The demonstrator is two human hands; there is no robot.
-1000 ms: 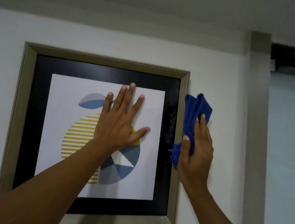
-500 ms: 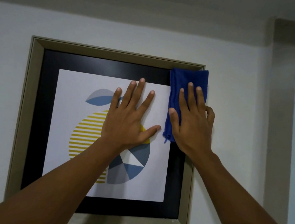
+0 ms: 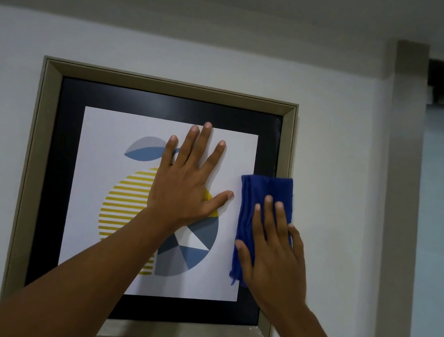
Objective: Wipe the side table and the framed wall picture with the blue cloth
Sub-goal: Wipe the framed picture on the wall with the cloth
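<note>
My left hand (image 3: 184,189) lies flat on the framed picture (image 3: 167,104), fingers spread; my right hand (image 3: 272,250) presses the blue cloth (image 3: 264,191) beneath flat, close-set fingers.

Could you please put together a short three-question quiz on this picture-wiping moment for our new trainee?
1. True or false: the left hand holds the blue cloth.
2. Which part of the framed picture does the cloth cover?
A. the top left corner
B. the right edge, about mid-height
C. the bottom rail
3. Fill in: the right hand presses the cloth with its fingers ____ (spread flat / curled into a fist).

Key
1. False: the left hand lies bare and flat on the print, and the right hand has the cloth.
2. B
3. spread flat
</note>
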